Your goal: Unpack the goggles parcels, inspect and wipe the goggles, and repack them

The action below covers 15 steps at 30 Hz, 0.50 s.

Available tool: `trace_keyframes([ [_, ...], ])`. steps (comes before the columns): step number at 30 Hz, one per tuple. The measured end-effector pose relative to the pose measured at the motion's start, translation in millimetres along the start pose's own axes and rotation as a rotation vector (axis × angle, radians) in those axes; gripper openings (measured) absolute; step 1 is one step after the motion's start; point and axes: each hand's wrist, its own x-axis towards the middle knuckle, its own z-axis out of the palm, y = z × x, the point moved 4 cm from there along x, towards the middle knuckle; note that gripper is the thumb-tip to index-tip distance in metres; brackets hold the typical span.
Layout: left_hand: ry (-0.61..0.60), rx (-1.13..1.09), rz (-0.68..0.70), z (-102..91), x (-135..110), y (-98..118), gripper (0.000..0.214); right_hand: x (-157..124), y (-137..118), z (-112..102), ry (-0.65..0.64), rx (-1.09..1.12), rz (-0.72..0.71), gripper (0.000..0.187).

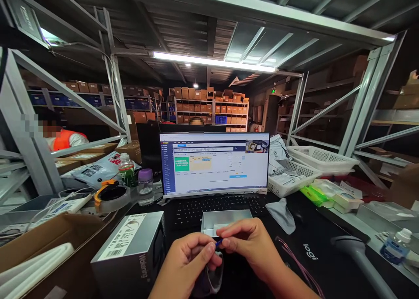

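My left hand (185,264) and my right hand (252,244) meet in front of the keyboard, fingers closed in a pinch. Between the fingertips shows a small, thin blue piece (218,242), too little of it visible to name. Below my left fingers hangs a grey, loop-shaped soft item (215,278), partly hidden by that hand; I cannot tell whether the blue piece is joined to it. Just behind the hands lies an open silver-grey box (209,219) with something pale inside. A grey pouch-like piece (282,216) rests right of the keyboard.
A grey printed box (152,242) stands left, beside an open carton (62,251). Behind the keyboard (190,211) is a lit monitor (212,185). At right are a barcode scanner (352,246), a bottle (394,249) and white baskets (299,179). A person in an orange vest (65,139) is far left.
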Motion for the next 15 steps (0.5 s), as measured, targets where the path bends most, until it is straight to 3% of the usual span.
trace_keyframes([
  [11,-0.009,0.015,0.046,1.7,-3.7,8.4,0.043,-0.5,-2.5,-2.4,-0.021,-0.206,-0.135,0.022],
  [15,-0.014,0.019,0.03,0.2,-2.3,5.2,0.043,-4.8,-9.7,-1.5,-0.009,-0.483,-0.36,0.006],
])
